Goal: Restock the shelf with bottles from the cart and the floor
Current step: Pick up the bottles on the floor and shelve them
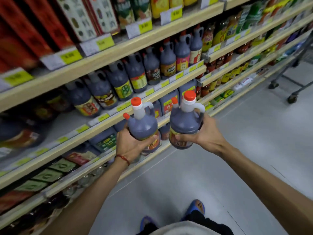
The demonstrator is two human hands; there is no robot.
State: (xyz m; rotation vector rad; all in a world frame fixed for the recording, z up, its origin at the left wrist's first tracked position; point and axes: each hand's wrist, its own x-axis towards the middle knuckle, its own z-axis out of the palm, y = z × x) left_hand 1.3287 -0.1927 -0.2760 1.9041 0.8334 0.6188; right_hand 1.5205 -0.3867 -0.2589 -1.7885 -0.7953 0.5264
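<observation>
I hold two dark sauce bottles with orange caps and white handled necks in front of the shelf. My left hand (130, 145) grips the lower body of the left bottle (143, 128). My right hand (203, 133) wraps the base of the right bottle (183, 122). Both bottles are upright, side by side, a little apart. Behind them runs the middle shelf (105, 119), with a bare grey stretch at its left and a row of similar dark bottles (118, 82) one level higher.
The wheels and frame of a metal cart (288, 82) show at the far right of the aisle. Grey floor (237, 133) stretches ahead. Lower shelves hold boxed and bottled goods (55, 170). My blue sandals (196, 207) are at the bottom.
</observation>
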